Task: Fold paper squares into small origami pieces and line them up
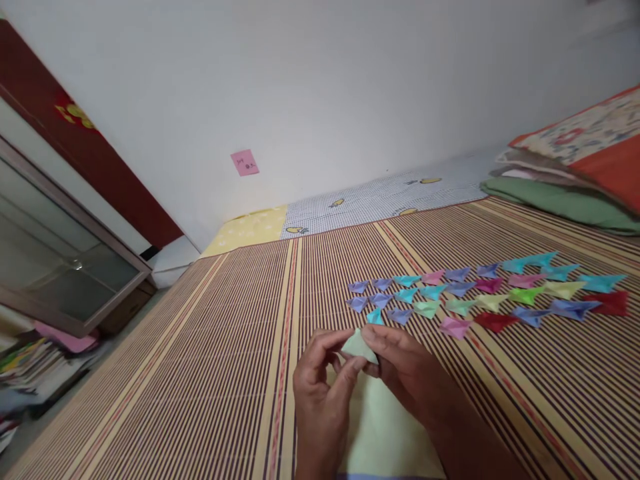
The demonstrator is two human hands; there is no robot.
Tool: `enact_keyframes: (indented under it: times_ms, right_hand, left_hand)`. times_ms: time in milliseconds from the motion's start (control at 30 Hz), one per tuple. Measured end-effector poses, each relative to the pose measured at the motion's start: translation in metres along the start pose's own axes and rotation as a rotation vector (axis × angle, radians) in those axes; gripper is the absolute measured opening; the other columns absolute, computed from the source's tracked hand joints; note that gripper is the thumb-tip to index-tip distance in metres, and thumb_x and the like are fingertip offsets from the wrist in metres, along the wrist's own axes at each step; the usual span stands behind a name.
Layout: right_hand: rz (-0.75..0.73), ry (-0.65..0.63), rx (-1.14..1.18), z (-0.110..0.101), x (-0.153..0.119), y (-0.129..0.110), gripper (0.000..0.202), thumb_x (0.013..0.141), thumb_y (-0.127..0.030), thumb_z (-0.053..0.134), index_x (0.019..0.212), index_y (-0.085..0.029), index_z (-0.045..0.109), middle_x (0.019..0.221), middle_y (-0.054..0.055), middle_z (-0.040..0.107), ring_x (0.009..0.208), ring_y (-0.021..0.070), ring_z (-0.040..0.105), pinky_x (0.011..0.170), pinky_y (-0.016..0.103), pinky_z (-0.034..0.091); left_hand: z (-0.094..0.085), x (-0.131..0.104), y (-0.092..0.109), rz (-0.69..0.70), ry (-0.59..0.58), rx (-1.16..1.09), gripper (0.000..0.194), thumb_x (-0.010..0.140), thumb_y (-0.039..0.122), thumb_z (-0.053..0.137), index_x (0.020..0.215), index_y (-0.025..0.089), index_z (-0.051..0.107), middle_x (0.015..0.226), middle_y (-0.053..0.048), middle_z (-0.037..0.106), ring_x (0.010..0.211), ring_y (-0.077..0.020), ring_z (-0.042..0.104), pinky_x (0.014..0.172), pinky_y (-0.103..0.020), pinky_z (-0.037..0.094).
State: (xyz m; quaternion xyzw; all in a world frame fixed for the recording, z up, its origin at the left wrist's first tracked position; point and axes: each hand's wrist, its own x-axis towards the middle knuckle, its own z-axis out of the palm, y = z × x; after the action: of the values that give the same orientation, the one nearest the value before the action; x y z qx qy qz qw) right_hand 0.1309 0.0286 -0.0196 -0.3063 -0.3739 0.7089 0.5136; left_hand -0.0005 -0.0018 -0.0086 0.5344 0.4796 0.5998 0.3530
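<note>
Between my two hands is a small piece of pale green folded paper (359,347), roughly triangular with its point up. My left hand (325,387) pinches it from the left, thumb along the lower edge and fingers behind. From the right, my right hand (400,357) grips its upper side between thumb and fingers. Beneath the hands lies a larger pale yellow-green sheet (387,433), partly covered by my wrists. Just beyond the hands, folded paper pieces (457,288) in blue, turquoise, pink, green, yellow and red stand in rows.
A striped bamboo mat (210,360) covers the bed. Folded bedding (565,200) is stacked at the far right. A patterned sheet (350,207) runs along the wall, where a pink note (245,162) is stuck. Glass cabinet doors (65,260) and piled books (35,367) are at the left.
</note>
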Motion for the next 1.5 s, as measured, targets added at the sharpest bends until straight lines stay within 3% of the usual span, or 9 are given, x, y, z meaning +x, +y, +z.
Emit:
enact_keyframes:
  times_ms: [167, 333, 600, 800, 900, 1067, 1167, 1333, 1500]
  right_hand:
    - [0.031, -0.014, 0.087, 0.001, 0.002, 0.001, 0.033, 0.078, -0.052, 0.076, 0.075, -0.022, 0.062, 0.074, 0.001, 0.056, 0.068, 0.0177, 0.054, 0.066, 0.03, 0.048]
    - [-0.001, -0.034, 0.053, -0.001, 0.003, 0.003, 0.033, 0.083, -0.052, 0.072, 0.075, -0.021, 0.062, 0.073, 0.0, 0.053, 0.066, 0.0159, 0.049, 0.065, 0.028, 0.045]
    - [-0.223, 0.04, -0.449, 0.007, -0.002, -0.003, 0.037, 0.094, -0.044, 0.056, 0.066, -0.021, 0.051, 0.064, -0.004, 0.039, 0.062, 0.014, 0.038, 0.057, 0.026, 0.034]
    - [-0.317, 0.117, -0.406, 0.008, -0.002, 0.0, 0.022, 0.094, -0.038, 0.062, 0.08, -0.021, 0.059, 0.073, -0.002, 0.058, 0.07, 0.015, 0.056, 0.066, 0.026, 0.045]
    - [-0.304, 0.104, -0.455, 0.008, -0.005, -0.003, 0.023, 0.093, -0.038, 0.062, 0.078, -0.02, 0.059, 0.07, -0.003, 0.057, 0.067, 0.0143, 0.056, 0.063, 0.025, 0.045]
    - [-0.261, 0.08, -0.507, 0.01, -0.006, -0.008, 0.017, 0.086, -0.035, 0.067, 0.082, -0.019, 0.062, 0.071, -0.003, 0.057, 0.068, 0.0145, 0.057, 0.064, 0.026, 0.047]
    - [-0.256, 0.111, -0.501, 0.009, -0.004, -0.008, 0.017, 0.086, -0.035, 0.066, 0.083, -0.018, 0.063, 0.072, -0.002, 0.06, 0.068, 0.0148, 0.059, 0.064, 0.027, 0.048]
    - [-0.263, 0.121, -0.496, -0.002, -0.002, -0.011, 0.015, 0.089, -0.032, 0.066, 0.082, -0.019, 0.065, 0.071, -0.002, 0.065, 0.067, 0.0146, 0.061, 0.064, 0.026, 0.047]
    - [-0.319, 0.045, -0.597, -0.01, -0.004, -0.018, 0.016, 0.093, -0.03, 0.062, 0.083, -0.02, 0.067, 0.074, -0.001, 0.068, 0.071, 0.0157, 0.063, 0.067, 0.027, 0.048]
  left_hand:
    - [-0.001, 0.0, 0.0, 0.072, -0.034, 0.007, 0.024, 0.085, 0.016, 0.076, 0.104, 0.029, 0.079, 0.096, -0.003, 0.067, 0.081, -0.0177, 0.064, 0.074, -0.027, 0.052]
    - [-0.001, -0.001, 0.0, 0.146, -0.051, 0.082, 0.024, 0.093, 0.017, 0.066, 0.111, 0.028, 0.077, 0.103, -0.006, 0.069, 0.091, -0.0203, 0.066, 0.08, -0.03, 0.053]
    - [0.012, -0.005, -0.003, 0.267, 0.032, 0.297, 0.053, 0.087, 0.002, 0.049, 0.127, 0.029, 0.07, 0.121, -0.006, 0.069, 0.113, -0.022, 0.065, 0.096, -0.036, 0.053]
    - [0.012, -0.008, -0.017, 0.264, 0.073, 0.378, 0.058, 0.089, 0.0, 0.047, 0.134, 0.031, 0.068, 0.122, -0.007, 0.075, 0.113, -0.0237, 0.07, 0.096, -0.04, 0.056]
    - [0.01, -0.006, -0.016, 0.356, 0.118, 0.436, 0.059, 0.09, -0.002, 0.048, 0.134, 0.033, 0.068, 0.115, -0.005, 0.078, 0.105, -0.0216, 0.073, 0.087, -0.034, 0.059]
    - [0.011, -0.004, -0.013, 0.474, 0.141, 0.45, 0.066, 0.082, -0.008, 0.049, 0.13, 0.031, 0.071, 0.112, -0.005, 0.079, 0.102, -0.021, 0.074, 0.088, -0.032, 0.059]
    - [0.012, -0.005, -0.011, 0.395, 0.137, 0.409, 0.059, 0.083, -0.005, 0.052, 0.126, 0.031, 0.074, 0.114, -0.006, 0.079, 0.105, -0.0223, 0.073, 0.091, -0.034, 0.058]
    - [0.01, -0.006, -0.002, 0.054, 0.045, 0.2, 0.044, 0.087, 0.009, 0.06, 0.124, 0.028, 0.075, 0.12, -0.007, 0.077, 0.108, -0.0239, 0.072, 0.096, -0.037, 0.055]
    - [0.007, -0.002, 0.004, -0.148, -0.021, 0.021, 0.03, 0.095, 0.029, 0.059, 0.116, 0.02, 0.078, 0.101, -0.008, 0.079, 0.081, -0.02, 0.071, 0.075, -0.03, 0.057]
